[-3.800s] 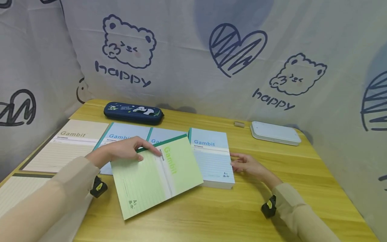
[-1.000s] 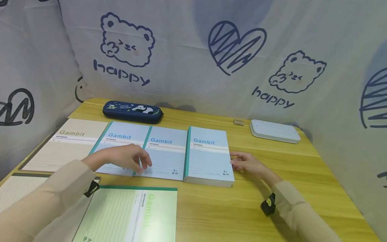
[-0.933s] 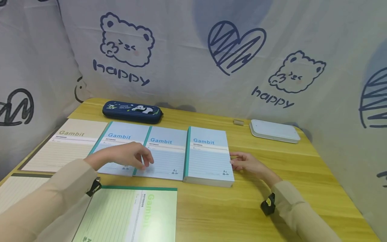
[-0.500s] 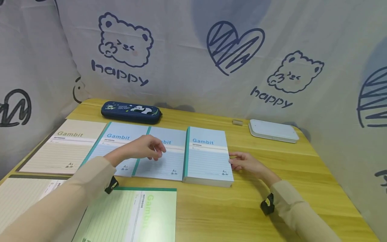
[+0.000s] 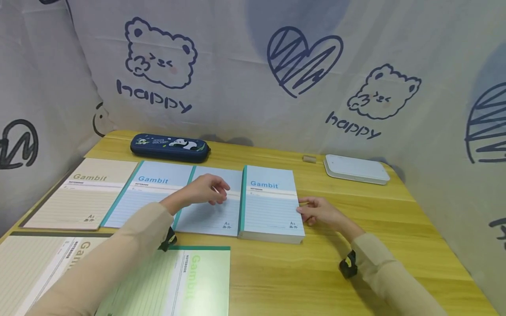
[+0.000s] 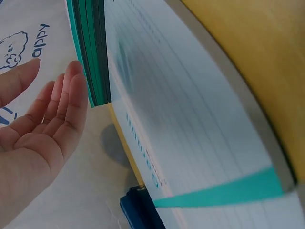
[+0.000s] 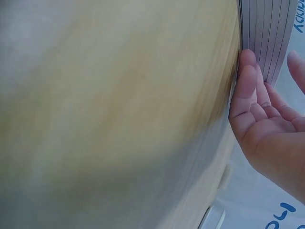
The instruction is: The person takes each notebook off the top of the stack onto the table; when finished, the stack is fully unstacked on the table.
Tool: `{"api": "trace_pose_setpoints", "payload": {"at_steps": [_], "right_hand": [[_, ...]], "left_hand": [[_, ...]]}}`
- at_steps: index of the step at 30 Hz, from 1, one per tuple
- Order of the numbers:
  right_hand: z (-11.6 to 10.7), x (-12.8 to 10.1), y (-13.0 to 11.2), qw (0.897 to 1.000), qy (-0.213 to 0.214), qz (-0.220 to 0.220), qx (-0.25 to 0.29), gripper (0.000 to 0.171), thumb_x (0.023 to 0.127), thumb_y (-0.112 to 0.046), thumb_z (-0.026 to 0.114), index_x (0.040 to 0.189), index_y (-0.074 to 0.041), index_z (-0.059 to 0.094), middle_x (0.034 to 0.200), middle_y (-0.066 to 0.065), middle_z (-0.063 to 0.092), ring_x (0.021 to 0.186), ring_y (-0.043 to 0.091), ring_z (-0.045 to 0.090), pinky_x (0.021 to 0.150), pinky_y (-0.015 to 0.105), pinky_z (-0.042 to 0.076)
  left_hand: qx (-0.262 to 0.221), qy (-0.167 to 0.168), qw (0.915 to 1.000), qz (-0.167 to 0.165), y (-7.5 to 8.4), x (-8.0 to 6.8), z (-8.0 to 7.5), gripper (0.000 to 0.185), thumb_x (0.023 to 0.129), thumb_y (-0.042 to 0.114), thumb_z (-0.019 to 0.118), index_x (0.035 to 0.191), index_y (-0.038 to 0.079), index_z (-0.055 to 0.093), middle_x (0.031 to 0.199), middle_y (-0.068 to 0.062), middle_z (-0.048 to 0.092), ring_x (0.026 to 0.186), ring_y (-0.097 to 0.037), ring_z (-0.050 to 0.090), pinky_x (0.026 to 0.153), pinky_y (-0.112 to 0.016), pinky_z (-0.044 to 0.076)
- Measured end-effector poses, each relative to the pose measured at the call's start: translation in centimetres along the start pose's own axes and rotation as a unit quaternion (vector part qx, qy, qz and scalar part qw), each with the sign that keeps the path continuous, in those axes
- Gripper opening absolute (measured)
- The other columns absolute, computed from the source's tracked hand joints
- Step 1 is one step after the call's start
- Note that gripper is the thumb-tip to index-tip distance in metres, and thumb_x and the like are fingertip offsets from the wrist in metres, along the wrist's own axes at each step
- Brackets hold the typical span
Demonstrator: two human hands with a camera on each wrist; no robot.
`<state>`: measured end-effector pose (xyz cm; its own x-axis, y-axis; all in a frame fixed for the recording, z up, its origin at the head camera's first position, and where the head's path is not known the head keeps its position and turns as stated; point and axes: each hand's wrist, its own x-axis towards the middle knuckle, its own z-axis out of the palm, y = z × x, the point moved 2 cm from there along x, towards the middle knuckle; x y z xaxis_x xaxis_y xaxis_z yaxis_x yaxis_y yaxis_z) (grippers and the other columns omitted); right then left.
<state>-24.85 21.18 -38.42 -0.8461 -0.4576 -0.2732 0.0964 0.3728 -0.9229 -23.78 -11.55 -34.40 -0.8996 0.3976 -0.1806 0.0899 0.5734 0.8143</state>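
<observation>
Blue notebooks make up a thick stack (image 5: 272, 210) with a teal spine, its layers showing in both wrist views. My left hand (image 5: 203, 191) hovers over a single blue notebook (image 5: 215, 221), fingers loosely bent and holding nothing. In the left wrist view its fingertips are close to the stack's spine (image 6: 89, 52); whether they touch, I cannot tell. My right hand (image 5: 322, 213) touches the stack's right side with its fingers, and the right wrist view has them against the page edges (image 7: 267, 38), thumb apart. A green notebook (image 5: 209, 281) lies in front, partly under my left sleeve.
Another blue notebook (image 5: 156, 173) and a beige one (image 5: 91, 169) continue the row leftward. A second beige notebook (image 5: 31, 267) lies front left. Along the back are a navy panda pencil case (image 5: 170, 148), a small brown cylinder (image 5: 309, 159) and a white case (image 5: 356, 169). Printed curtains surround the table.
The green notebook, held by my left hand earlier, now lies on the table in front. My left hand has since moved rightward towards the stack. My right hand stays by the stack's side.
</observation>
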Motion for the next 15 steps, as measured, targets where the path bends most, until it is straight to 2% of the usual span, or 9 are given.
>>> {"api": "trace_pose_setpoints", "payload": {"at_steps": [7,15], "right_hand": [[0.0,0.0,-0.1,1.0,0.012,0.01,-0.01,0.053,0.089,-0.01,0.054,0.129,0.015,0.029,0.075,0.006,0.058,0.063,0.014,0.055,0.055,0.023,0.045],[0.0,0.3,0.0,0.999,0.029,0.014,-0.024,0.054,0.087,-0.008,0.056,0.129,0.015,0.03,0.079,0.007,0.058,0.062,0.013,0.056,0.055,0.024,0.048]], "left_hand": [[-0.021,0.004,0.9997,-0.012,-0.2,1.4,1.1,0.037,0.083,0.006,0.062,0.118,-0.004,0.053,0.089,-0.009,0.057,0.071,-0.017,0.056,0.064,-0.027,0.048],[-0.069,-0.016,0.9966,-0.042,-0.4,2.4,2.1,0.049,0.081,0.008,0.065,0.126,0.001,0.049,0.093,-0.007,0.059,0.072,-0.017,0.056,0.066,-0.027,0.046]]}}
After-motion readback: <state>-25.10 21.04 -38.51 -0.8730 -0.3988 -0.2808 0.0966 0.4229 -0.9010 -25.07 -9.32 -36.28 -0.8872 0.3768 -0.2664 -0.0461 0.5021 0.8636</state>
